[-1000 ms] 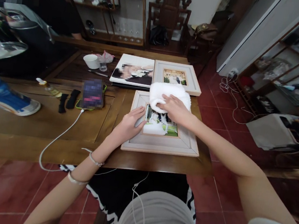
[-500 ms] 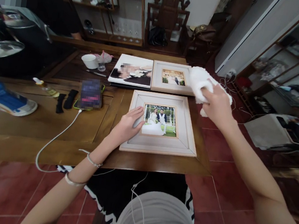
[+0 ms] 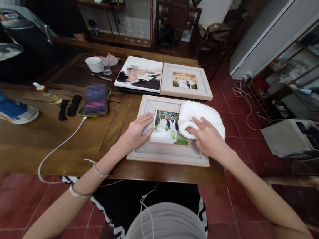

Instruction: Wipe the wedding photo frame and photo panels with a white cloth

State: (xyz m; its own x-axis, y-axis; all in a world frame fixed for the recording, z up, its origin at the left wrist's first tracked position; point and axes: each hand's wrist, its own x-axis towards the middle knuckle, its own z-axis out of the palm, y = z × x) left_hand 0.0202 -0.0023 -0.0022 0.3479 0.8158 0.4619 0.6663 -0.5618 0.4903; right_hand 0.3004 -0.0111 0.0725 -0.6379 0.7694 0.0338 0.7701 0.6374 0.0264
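A pale wooden picture frame [image 3: 143, 152] with a wedding photo lies flat on the wooden table [image 3: 29, 134] in front of me. My left hand [image 3: 136, 133] rests flat on the frame's left side, fingers stretched out onto the photo's edge. My right hand [image 3: 208, 137] presses a white fluffy cloth [image 3: 198, 112] onto the frame's right side, fingers spread on top of the cloth and gripping it.
Behind lie a second framed photo [image 3: 204, 88] and a photo canvas [image 3: 140, 74]. A phone [image 3: 95, 100] on a white charging cable, a small bottle [image 3: 48, 93], black items, and a white cup [image 3: 94, 64] sit left. Another person's shoe [image 3: 12, 111] rests on the table's left end.
My right hand lifted the cloth off the frame to the upper right, then brought it back down onto the frame's right side. My left hand stayed put.
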